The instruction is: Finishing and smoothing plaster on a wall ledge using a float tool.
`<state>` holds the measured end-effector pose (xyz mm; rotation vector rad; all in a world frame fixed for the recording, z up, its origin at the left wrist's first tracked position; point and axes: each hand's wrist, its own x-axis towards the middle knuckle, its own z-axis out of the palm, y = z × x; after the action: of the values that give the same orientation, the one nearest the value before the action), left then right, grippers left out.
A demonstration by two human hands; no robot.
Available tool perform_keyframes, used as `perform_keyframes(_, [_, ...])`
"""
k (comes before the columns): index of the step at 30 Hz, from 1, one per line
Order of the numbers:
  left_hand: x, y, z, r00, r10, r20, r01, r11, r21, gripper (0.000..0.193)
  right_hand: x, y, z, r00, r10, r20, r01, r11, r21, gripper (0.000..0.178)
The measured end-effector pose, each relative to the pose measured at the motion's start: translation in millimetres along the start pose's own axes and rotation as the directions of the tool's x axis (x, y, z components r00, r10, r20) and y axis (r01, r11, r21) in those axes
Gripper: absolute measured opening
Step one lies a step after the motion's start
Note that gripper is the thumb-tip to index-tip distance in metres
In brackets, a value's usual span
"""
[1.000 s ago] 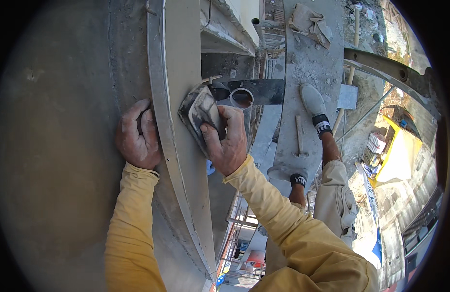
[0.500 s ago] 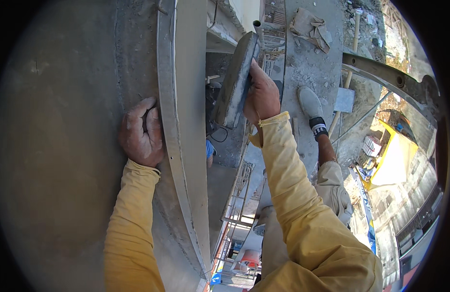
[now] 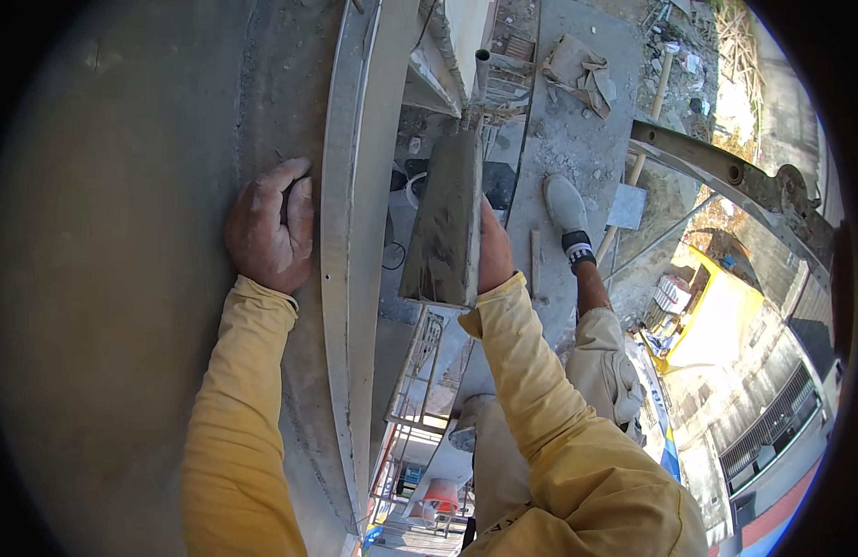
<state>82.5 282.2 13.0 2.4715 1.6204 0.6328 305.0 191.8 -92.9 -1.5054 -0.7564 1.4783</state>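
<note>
My right hand (image 3: pixel 494 249) grips a plastering float (image 3: pixel 445 223) from behind. Its broad grey face, smeared with wet mortar, is turned up and to the left, and the float hangs in the air apart from the wall edge. My left hand (image 3: pixel 269 227) rests against the grey plastered wall (image 3: pixel 123 278) with its fingers curled in. A dark gap shows between thumb and forefinger; whatever is inside the palm, if anything, is hidden. Just right of that hand, a long metal straightedge (image 3: pixel 339 232) runs along the wall's edge.
A dusty scaffold plank (image 3: pixel 559 121) carries my shoe (image 3: pixel 565 204) and a crumpled sack (image 3: pixel 579 74). A curved metal scaffold bar (image 3: pixel 717 162) crosses at the right. Far below are a red bucket (image 3: pixel 441 497) and a yellow canopy (image 3: pixel 721 311).
The float has come down and tilted, so its mortar-smeared face shows more fully. My left hand keeps its curled pose at the wall. The view has shifted slightly.
</note>
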Motion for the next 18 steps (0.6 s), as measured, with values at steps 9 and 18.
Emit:
perform_keyframes(9, [0.6,2.4,6.0,0.999,0.012,-0.048,-0.013,1.0,-0.018,0.02,-5.4,-75.9,48.1,0.962,0.136,-0.237,-0.073,0.964,0.257,0.044])
perform_keyframes(18, [1.9,3.7,5.0,0.999,-0.01,-0.043,0.008,0.999,-0.049,0.018,-55.0,-100.0,80.0,0.965,-0.133,-0.226,0.119,0.99,-0.076,0.045])
